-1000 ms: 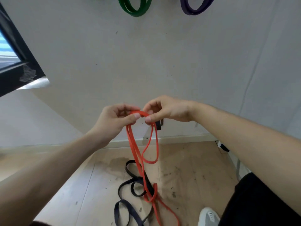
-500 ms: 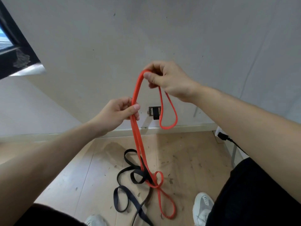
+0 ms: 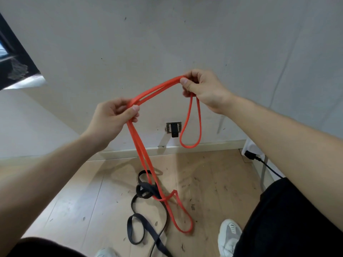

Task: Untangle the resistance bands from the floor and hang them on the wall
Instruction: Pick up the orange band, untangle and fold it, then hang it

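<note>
An orange resistance band (image 3: 143, 154) stretches between my two hands in front of the wall. My left hand (image 3: 113, 117) pinches its doubled strands at mid height. Up and to the right, my right hand (image 3: 202, 89) pinches the band too, and a loop of it hangs below that hand. From my left hand the strands run down to the wooden floor, where the orange band is knotted with a black resistance band (image 3: 144, 191). The black band lies in loops on the floor, and an orange end loop lies beside it.
A small metal wall bracket with a black clip (image 3: 174, 128) sits low on the grey wall. A black plug and cable (image 3: 256, 158) are at the right by a white leg. My white shoe (image 3: 229, 236) stands near the bands. A dark window frame (image 3: 14, 67) is at left.
My right hand has moved right and down from its raised position, pulling the orange band out sideways. My left hand has stayed gripping the strands, and the hands are now farther apart.
</note>
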The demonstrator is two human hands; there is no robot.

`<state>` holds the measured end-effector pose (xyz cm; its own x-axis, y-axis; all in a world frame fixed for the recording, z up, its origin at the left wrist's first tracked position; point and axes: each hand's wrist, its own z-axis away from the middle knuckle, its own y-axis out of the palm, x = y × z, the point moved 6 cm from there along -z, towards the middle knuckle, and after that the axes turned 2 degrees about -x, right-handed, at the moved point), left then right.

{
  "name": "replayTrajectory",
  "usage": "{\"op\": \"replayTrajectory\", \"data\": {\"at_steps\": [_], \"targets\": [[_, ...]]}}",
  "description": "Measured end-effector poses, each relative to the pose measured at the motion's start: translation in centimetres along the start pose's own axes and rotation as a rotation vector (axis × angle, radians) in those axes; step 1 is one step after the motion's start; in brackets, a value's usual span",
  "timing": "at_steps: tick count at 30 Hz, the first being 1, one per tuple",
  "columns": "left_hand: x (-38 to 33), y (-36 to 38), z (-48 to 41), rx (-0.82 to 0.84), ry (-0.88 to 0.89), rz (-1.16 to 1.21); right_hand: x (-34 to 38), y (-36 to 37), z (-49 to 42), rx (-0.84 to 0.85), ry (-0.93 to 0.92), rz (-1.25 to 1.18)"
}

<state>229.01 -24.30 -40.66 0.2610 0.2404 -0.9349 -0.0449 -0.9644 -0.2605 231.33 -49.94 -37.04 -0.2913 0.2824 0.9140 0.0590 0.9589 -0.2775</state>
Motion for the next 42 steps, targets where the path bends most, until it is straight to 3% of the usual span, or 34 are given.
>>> {"op": "replayTrajectory", "data": {"at_steps": [6, 9, 17, 23, 31, 36, 42], "targets": [[-1.7, -1.9, -0.2, -0.262, 0.166, -0.045, -1.8, 1.5, 0.7, 0.231, 0.070, 0.222], [-3.0, -1.8, 0.0, -0.314, 0.235, -0.032, -2.2, 2.9, 1.1, 0.343, 0.089, 0.257], [-2.1, 1.0, 1.1, 0.000, 0.158, -0.122, -2.0, 5.6, 2.6, 0.498, 0.138, 0.092], [-1.6, 1.8, 1.2, 0.103, 0.103, -0.116, 0.9, 6.1, 3.1, 0.415, 0.021, 0.099], [0.6, 3.4, 1.9, 0.333, -0.022, -0.215, 3.5, 4.5, 2.2, 0.185, -0.145, 0.087], [0.4, 3.0, 1.5, 0.333, -0.042, -0.188, 3.5, 2.4, 1.1, 0.027, -0.122, -0.089], [-0.2, 2.5, 1.2, 0.307, -0.030, -0.142, 2.2, 0.6, 0.0, -0.040, -0.059, -0.215]]}}
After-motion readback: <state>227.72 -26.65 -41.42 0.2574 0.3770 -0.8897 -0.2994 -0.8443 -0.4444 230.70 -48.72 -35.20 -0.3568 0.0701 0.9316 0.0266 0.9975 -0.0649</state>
